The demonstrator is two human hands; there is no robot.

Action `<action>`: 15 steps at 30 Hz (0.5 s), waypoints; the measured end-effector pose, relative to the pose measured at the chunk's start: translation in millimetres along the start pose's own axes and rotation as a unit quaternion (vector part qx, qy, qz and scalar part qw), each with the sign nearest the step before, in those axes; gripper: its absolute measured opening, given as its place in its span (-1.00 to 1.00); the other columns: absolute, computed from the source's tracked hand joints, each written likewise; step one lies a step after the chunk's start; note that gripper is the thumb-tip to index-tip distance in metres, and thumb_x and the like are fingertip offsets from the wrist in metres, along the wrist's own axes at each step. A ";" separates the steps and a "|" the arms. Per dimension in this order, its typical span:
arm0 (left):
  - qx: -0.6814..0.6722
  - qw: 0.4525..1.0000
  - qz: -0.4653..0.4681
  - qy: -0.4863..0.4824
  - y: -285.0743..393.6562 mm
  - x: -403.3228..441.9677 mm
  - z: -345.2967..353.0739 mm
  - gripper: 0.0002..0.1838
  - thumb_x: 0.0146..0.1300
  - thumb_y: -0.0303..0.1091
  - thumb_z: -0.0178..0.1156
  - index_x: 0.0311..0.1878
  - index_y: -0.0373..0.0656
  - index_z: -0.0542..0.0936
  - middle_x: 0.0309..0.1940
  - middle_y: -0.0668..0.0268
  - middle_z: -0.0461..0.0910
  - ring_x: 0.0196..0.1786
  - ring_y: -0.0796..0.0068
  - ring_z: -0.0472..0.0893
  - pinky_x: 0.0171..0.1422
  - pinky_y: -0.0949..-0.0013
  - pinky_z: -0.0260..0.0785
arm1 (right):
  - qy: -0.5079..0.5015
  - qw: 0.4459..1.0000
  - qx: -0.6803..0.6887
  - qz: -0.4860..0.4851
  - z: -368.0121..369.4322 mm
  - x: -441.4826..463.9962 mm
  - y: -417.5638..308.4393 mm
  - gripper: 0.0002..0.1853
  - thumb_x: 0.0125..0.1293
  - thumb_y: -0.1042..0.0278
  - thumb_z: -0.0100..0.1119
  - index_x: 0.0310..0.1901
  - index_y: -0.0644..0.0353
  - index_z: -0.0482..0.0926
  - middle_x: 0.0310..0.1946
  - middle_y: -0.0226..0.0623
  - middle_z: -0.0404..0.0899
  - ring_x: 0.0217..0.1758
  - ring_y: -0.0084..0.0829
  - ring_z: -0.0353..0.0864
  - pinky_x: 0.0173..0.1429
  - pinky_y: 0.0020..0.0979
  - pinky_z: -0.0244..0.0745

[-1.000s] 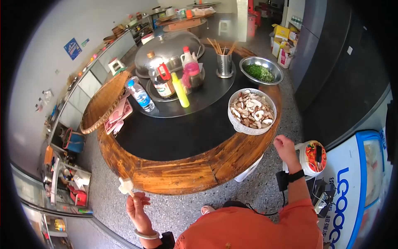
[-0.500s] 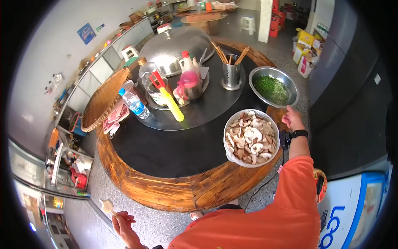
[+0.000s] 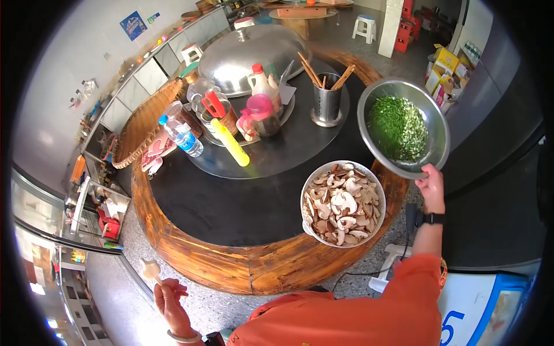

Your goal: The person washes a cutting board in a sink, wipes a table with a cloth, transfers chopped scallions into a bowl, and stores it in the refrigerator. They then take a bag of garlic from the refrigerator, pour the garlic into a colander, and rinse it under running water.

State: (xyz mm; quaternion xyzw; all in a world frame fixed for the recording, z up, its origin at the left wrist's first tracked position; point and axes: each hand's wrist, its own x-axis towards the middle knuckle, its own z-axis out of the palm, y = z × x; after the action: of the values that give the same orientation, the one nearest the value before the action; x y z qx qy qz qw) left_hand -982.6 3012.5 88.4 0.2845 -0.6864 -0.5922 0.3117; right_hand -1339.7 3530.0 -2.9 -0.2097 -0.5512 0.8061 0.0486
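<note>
My right hand grips the near rim of a metal bowl, which looks lifted and tilted at the right side of the round table. Chopped green and whitish pieces lie inside the bowl. My left hand pinches a thin stick with a pale, flat shape at its end, off the table's near left edge. A white basket of sliced mushrooms stands on the table, left of and nearer than the bowl.
On the table's turntable are a water bottle, a yellow bottle-like object, a pink-lidded jar, a chopstick holder and a large metal lid. A woven tray leans at the left; a white freezer stands right.
My right hand has moved from beside the table to the metal bowl, taken its rim and raised it. My left hand still holds the stick, now slightly farther left.
</note>
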 end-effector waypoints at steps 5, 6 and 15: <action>-0.025 0.998 -0.019 -0.058 -14.8 4.4 33.3 -0.78 0.32 -0.30 -0.05 -0.19 -0.25 0.49 -0.26 0.24 0.50 -0.24 0.44 0.52 -0.22 0.45 0.37 | -0.047 0.985 -0.117 -0.119 49.6 -127.4 -46.2 -0.85 -0.07 0.52 0.07 -0.39 0.34 0.50 -0.57 -0.37 0.46 -0.60 -0.52 0.39 -0.46 -0.50 0.32; -0.073 0.992 -0.028 -0.096 -17.1 6.5 42.1 -0.77 0.31 -0.31 -0.05 -0.13 -0.25 0.48 -0.22 0.24 0.49 -0.15 0.41 0.50 -0.16 0.41 0.37 | -0.104 0.979 -0.116 -0.133 60.2 -143.1 -40.8 -0.80 -0.08 0.53 0.06 -0.35 0.37 0.51 -0.53 -0.38 0.48 -0.53 -0.54 0.43 -0.39 -0.52 0.33; -0.319 0.915 -0.201 -0.143 -79.2 17.8 16.5 -0.77 0.35 -0.32 -0.11 -0.07 -0.17 0.49 -0.25 0.43 0.44 -0.13 0.57 0.42 -0.07 0.38 0.32 | -0.327 0.906 -0.268 -0.024 164.0 -253.2 81.6 -0.72 -0.12 0.54 0.03 -0.29 0.38 0.52 -0.44 -0.41 0.50 -0.39 -0.59 0.44 -0.32 -0.54 0.32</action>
State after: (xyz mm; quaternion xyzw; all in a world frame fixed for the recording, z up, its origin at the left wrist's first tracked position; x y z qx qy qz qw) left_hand -1005.0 2998.7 9.9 0.2146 -0.4260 -0.8644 0.1588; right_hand -1161.7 3277.6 44.9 0.0732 -0.7362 0.6501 -0.1732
